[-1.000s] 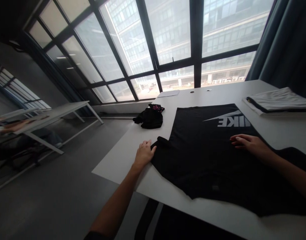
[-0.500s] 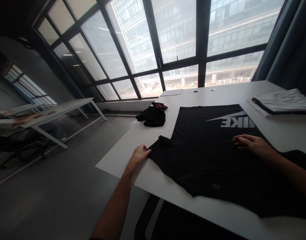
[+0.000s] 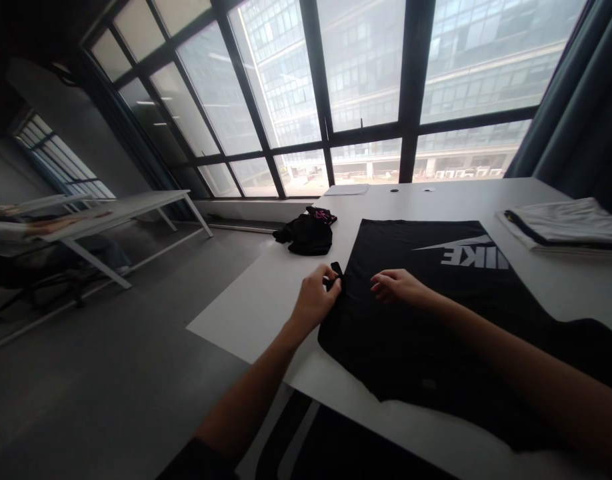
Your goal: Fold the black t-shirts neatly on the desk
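So the black shirt (image 3: 436, 337) is laid out on the white counter (image 3: 236, 313), print upside down from this side, and the left hand (image 3: 313, 297) has its fingers (image 3: 322, 272) nearly closed in a pinch on a bit of fabric at the shirt's left edge, tip of the cloth (image 3: 336, 269) poking up past them. Right hand (image 3: 399, 287) is over the body of the shirt, fingers loosely curled and partly open, nothing in them that I can see. My take: go light on the pinch, guide that edge in flat, and let the right palm steady the cloth just beside it so the rest doesn't drag or bunch. Smoothing outward beats tugging imo, since thin fabric creeps. Hard to make out: whether the right fingertips touch the shirt or hover, and how many layers the left has, 1 or 2, black on black tells you nothing. Right forearm covers a chunk of the shirt too, its right side runs out of frame, and the lettering (image 3: 473, 257) is cut short at the edge
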Available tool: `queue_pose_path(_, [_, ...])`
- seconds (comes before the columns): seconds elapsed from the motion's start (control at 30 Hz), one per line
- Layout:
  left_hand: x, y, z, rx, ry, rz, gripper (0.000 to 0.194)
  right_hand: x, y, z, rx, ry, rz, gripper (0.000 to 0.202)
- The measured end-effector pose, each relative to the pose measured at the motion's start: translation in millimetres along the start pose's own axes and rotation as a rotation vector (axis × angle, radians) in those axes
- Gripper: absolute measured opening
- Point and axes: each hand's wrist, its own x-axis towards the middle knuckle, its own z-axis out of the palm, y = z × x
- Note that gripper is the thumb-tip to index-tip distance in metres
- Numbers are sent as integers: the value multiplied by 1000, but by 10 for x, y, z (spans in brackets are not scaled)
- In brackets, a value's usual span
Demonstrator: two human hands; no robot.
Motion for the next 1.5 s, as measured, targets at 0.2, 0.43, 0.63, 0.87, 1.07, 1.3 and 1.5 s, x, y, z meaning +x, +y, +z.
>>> queue_pose_path(0.2, [-443,193,503,-65,-359,254,37,265,65,412,-231,173,-67,28])
queue_pose_path(0.43, [-541,73,230,-104,-478,353,26,421,312,336,-385,255,-223,47])
queue_pose_path(0.63, [-552,-206,163,118,-560,408,39,553,267,389,-440,306,-245,52])
queue_pose_path(0.87, [-729,-204,173,102,-706,470,56,616,135,450,-875,277,-261,8])
queue_pose_path(1.07, [-729,-229,174,117,-696,475,55,513,27,631,-1063,394,-411,17])
queue_pose_path(1.3, [-701,-140,63,-24,-773,517,54,505,137,725,-1135,261,-542,22])
queue_pose_path(1.5, [-105,-397,-145,-82,-421,282,32,444,88,596,-1005,422,-484,26])
